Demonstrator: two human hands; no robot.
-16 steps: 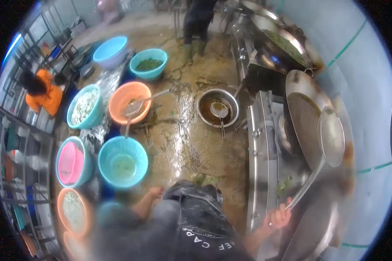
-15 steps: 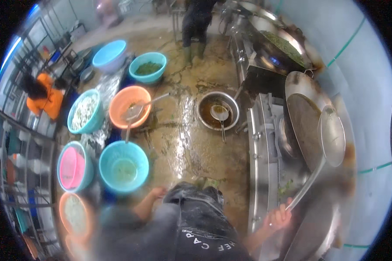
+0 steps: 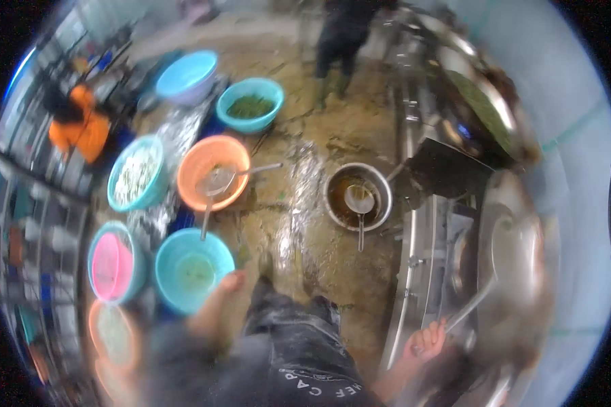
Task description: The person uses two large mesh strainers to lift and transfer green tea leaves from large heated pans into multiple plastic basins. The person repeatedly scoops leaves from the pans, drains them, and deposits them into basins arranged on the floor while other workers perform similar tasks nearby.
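Observation:
My right hand point(image 3: 424, 340) is wrapped round the handle of a long metal ladle point(image 3: 472, 307) at the lower right. The ladle's wide bowl end is blurred and overlaps a large wok on the stove. My left hand point(image 3: 224, 288) hangs low in front of me, nearest to a turquoise basin point(image 3: 166, 275) holding a little pale liquid. Motion blurs its fingers, and nothing can be made out in them.
An orange basin point(image 3: 184, 178) with strainers lies ahead to the left. A steel pot point(image 3: 329, 197) with a ladle stands on the wet floor. Another wok of greens point(image 3: 482, 102) sits far right. A person in orange point(image 3: 81, 132) is at left; another stands ahead.
The view has shifted, and I have moved slightly. My left hand has come forward beside the turquoise basin. The ladle in my right hand has swung lower and nearer the wok.

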